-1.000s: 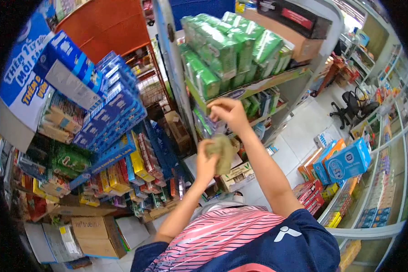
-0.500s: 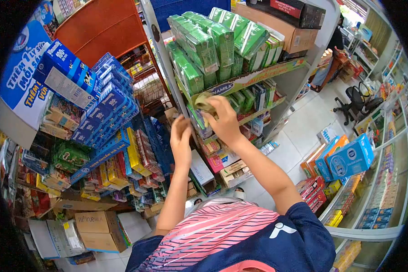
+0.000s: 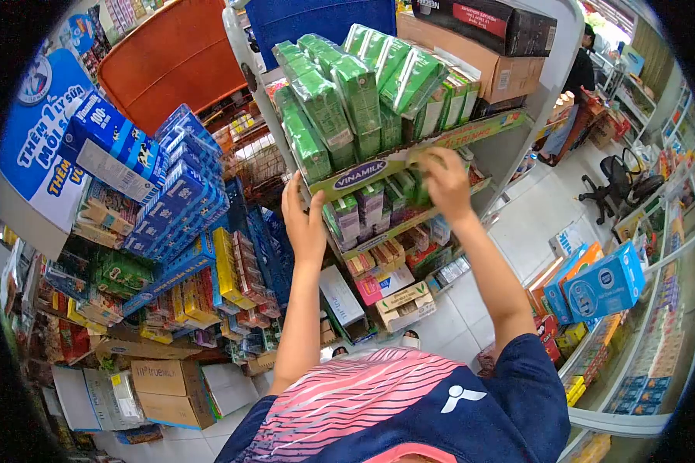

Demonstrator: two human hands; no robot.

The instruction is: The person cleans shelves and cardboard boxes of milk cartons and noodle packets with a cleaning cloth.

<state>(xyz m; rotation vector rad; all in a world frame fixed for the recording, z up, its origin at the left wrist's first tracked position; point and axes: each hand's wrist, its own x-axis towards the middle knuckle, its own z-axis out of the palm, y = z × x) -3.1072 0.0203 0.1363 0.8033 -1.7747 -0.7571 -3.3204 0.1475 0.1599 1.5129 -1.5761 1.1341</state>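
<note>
My right hand point(image 3: 446, 185) is at the front edge of the upper shelf, its fingers closed on an olive-green cloth point(image 3: 417, 160) that is mostly hidden and blurred. The cloth touches the shelf's label strip point(image 3: 471, 136), right of the VINAMILK sign point(image 3: 361, 174). At the rack's left corner, my left hand point(image 3: 304, 224) rests against the post point(image 3: 279, 127), fingers straight and thumb apart. Green carton packs point(image 3: 316, 100) in clear wrap are stacked on the shelf above both hands. Purple and green cartons point(image 3: 361, 210) stand on the shelf below.
Blue milk packs point(image 3: 174, 201) are piled on a rack to the left. Brown cardboard boxes point(image 3: 174, 393) sit on the floor there. To the right are a glass counter point(image 3: 633, 420), blue boxes point(image 3: 604, 285) and a black chair point(image 3: 618, 181). A person point(image 3: 575, 85) is at the far right.
My right hand has moved right along the shelf front with the cloth. My left hand has come up against the rack's left post, its fingers straighter. The view has shifted slightly.
</note>
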